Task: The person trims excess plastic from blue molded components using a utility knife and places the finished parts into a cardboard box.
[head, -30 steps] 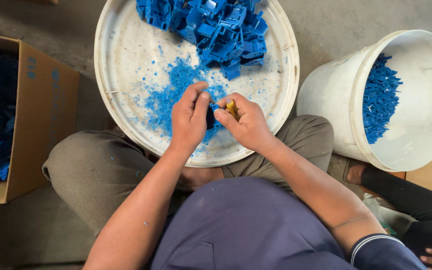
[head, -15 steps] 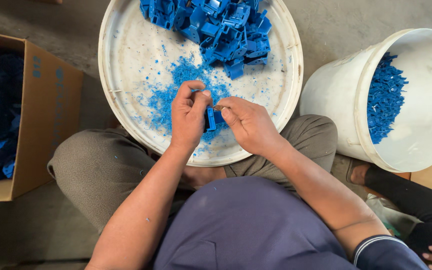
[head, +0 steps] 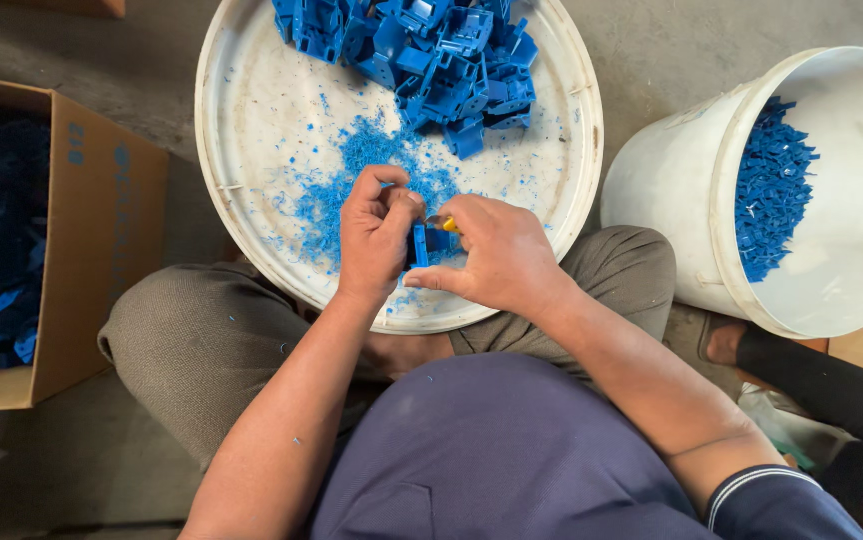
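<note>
Bright, even daylight falls from above, with no harsh glare. The white tray [head: 251,120] and bucket [head: 671,190] are evenly lit, the bucket's inside the brightest. Soft shadows lie under the hands and beside the box [head: 101,230], whose inside is dim. Focus is sharp at the centre; the edges bend slightly, wide-angle.
</note>
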